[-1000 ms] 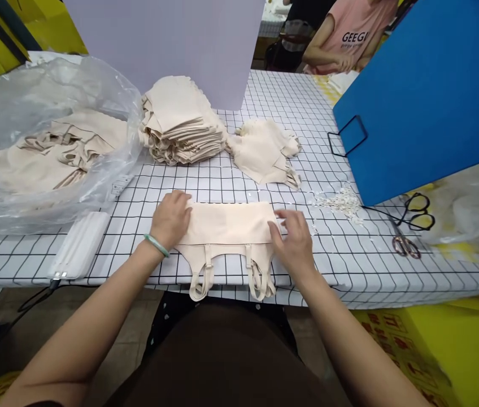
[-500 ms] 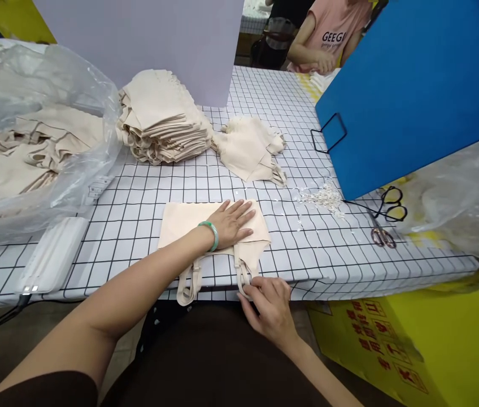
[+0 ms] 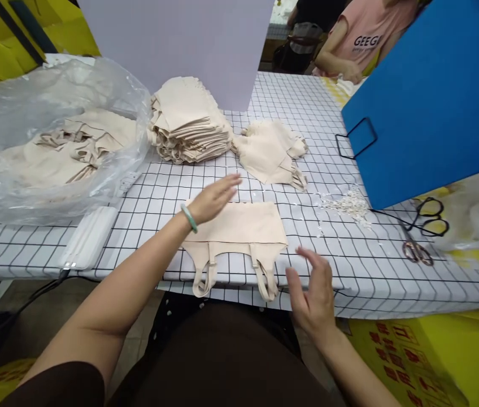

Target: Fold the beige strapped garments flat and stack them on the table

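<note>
Fingers on both hands are loose and spread, gripping nothing. The left hand floats just over the top edge of the folded garment, palm down, looks like it's flattening the fold. The right hand hangs off the near table edge, fingers apart, just right of the dangling straps.

The garment lies flat on the grid cloth right in front of the person, straps hanging over the edge, probably so the body stays smooth. Behind it a neat stack of the same beige pieces, and a looser pile beside that. A clear bag on the left holds more, unfolded by the look of it. Little white scraps and scissors sit by the blue board, so trimming likely happens there.

Writing: a co-worker's pink shirt at the back reads "GEEG", the rest cut off. The yellow box below has red characters I can't make out.
</note>
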The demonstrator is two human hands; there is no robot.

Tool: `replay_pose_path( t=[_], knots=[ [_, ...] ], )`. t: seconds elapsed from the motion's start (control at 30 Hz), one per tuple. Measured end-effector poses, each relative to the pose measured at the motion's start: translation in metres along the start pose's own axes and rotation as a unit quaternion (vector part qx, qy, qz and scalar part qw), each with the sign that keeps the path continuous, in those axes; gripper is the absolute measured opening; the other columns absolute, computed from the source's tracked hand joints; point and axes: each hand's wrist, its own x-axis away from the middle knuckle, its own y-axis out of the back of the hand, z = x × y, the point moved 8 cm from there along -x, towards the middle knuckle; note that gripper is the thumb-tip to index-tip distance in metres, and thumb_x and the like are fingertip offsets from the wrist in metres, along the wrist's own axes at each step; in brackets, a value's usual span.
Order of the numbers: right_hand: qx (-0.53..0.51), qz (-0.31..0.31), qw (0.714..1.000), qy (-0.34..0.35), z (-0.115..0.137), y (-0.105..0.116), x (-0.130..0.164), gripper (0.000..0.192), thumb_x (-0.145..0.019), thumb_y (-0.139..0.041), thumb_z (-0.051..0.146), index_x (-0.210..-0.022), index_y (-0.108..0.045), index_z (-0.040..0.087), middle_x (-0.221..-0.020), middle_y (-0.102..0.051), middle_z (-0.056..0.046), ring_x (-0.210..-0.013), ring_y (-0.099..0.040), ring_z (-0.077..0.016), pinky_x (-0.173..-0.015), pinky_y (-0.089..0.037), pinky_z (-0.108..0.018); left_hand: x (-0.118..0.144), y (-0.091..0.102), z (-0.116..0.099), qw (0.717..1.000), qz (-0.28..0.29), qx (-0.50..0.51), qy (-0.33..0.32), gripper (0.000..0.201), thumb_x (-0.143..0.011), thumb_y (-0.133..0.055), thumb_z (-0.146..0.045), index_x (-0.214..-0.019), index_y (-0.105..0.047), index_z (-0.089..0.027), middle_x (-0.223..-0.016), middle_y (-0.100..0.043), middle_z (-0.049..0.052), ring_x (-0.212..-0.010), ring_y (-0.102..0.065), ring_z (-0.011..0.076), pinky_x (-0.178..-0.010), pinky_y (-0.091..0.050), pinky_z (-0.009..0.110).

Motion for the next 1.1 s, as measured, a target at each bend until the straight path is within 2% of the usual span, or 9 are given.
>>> replay_pose_path(
  t=[0.03, 0.1, 0.17, 0.3, 0.63, 0.73, 0.83, 0.93, 1.1],
  knots=[
    [0.012, 0.021, 1.000, 0.008, 0.002, -0.009, -0.017, 0.051, -0.099, -0.045, 0.031, -0.148, -0.035, 0.028, -0.135, -0.052, -0.013, -0.131, -0.047, -0.0305, -0.106, -0.041, -0.053, 0.011, 0.014, 0.008, 0.999, -0.036, -0.017, 0.017, 0.048, -0.103, -0.028, -0.038, -0.145, -0.046, -0.022, -0.158, -0.038, 0.006, -0.149, -0.029, 0.0189, -0.122, -0.023, 0.043],
    [0.042, 0.093, 0.994, 0.038, 0.007, -0.038, -0.047, 0.054, -0.101, -0.037, 0.038, -0.153, -0.029, 0.029, -0.154, -0.039, -0.010, -0.146, -0.029, -0.0313, -0.116, -0.028, -0.057, 0.033, 0.020, 0.022, 0.994, -0.037, -0.087, 0.057, 0.049, -0.102, -0.030, -0.036, -0.143, -0.048, -0.018, -0.157, -0.041, 0.009, -0.148, -0.030, 0.0214, -0.123, -0.020, 0.045],
    [0.072, 0.175, 0.980, 0.059, 0.005, -0.074, -0.067, 0.058, -0.102, -0.033, 0.046, -0.156, -0.025, 0.028, -0.163, -0.026, -0.007, -0.152, -0.015, -0.0307, -0.121, -0.017, -0.060, 0.051, 0.006, 0.034, 0.982, 0.018, -0.164, 0.093, 0.053, -0.101, -0.033, -0.039, -0.146, -0.044, -0.014, -0.159, -0.035, 0.011, -0.151, -0.024, 0.0253, -0.124, -0.014, 0.049],
    [0.111, 0.295, 0.948, 0.045, -0.017, -0.123, -0.073, 0.066, -0.099, -0.031, 0.055, -0.157, -0.025, 0.024, -0.164, -0.022, -0.007, -0.153, -0.015, -0.0288, -0.123, -0.014, -0.056, 0.068, -0.020, 0.045, 0.958, 0.073, -0.245, 0.131, 0.066, -0.098, -0.037, -0.051, -0.154, -0.030, -0.015, -0.165, -0.021, 0.011, -0.153, -0.013, 0.0287, -0.124, -0.007, 0.051],
    [0.118, 0.260, 0.957, 0.055, -0.020, -0.122, -0.070, 0.066, -0.099, -0.032, 0.057, -0.157, -0.027, 0.027, -0.163, -0.025, -0.006, -0.151, -0.018, -0.0314, -0.121, -0.017, -0.061, 0.066, -0.015, 0.041, 0.958, 0.055, -0.239, 0.149, 0.070, -0.096, -0.040, -0.056, -0.155, -0.031, -0.020, -0.164, -0.021, 0.010, -0.153, -0.014, 0.0314, -0.123, -0.008, 0.056],
    [0.096, 0.248, 0.961, 0.077, -0.013, -0.121, -0.072, 0.063, -0.099, -0.036, 0.056, -0.154, -0.034, 0.027, -0.159, -0.035, -0.009, -0.149, -0.027, -0.0326, -0.117, -0.027, -0.062, 0.042, -0.010, 0.034, 0.969, 0.006, -0.205, 0.139, 0.068, -0.096, -0.041, -0.053, -0.153, -0.034, -0.017, -0.163, -0.026, 0.013, -0.152, -0.017, 0.0321, -0.123, -0.014, 0.056],
    [0.044, 0.176, 0.978, 0.101, -0.014, -0.111, -0.101, 0.052, -0.101, -0.039, 0.045, -0.150, -0.040, 0.028, -0.149, -0.050, -0.009, -0.140, -0.044, -0.0279, -0.112, -0.038, -0.056, -0.012, -0.008, 0.035, 0.984, -0.036, -0.126, 0.123, 0.063, -0.097, -0.041, -0.048, -0.149, -0.038, -0.012, -0.159, -0.033, 0.017, -0.150, -0.027, 0.0290, -0.121, -0.026, 0.047],
    [-0.009, 0.069, 0.995, 0.075, -0.039, -0.092, -0.165, 0.040, -0.099, -0.044, 0.037, -0.134, -0.056, 0.022, -0.129, -0.065, -0.011, -0.123, -0.058, -0.0260, -0.106, -0.045, -0.050, -0.075, -0.002, 0.044, 0.983, -0.097, -0.073, 0.140, 0.054, -0.095, -0.048, -0.040, -0.142, -0.045, -0.013, -0.150, -0.046, 0.019, -0.142, -0.042, 0.0267, -0.117, -0.036, 0.040],
    [-0.014, 0.000, 0.999, -0.045, -0.127, -0.091, -0.307, 0.032, -0.091, -0.044, 0.028, -0.109, -0.066, 0.014, -0.114, -0.067, -0.017, -0.111, -0.059, -0.0286, -0.101, -0.044, -0.048, -0.141, 0.004, 0.060, 0.962, -0.164, -0.096, 0.198, 0.045, -0.086, -0.063, -0.031, -0.128, -0.053, -0.017, -0.129, -0.059, 0.017, -0.126, -0.054, 0.0319, -0.104, -0.046, 0.043]
  ],
)
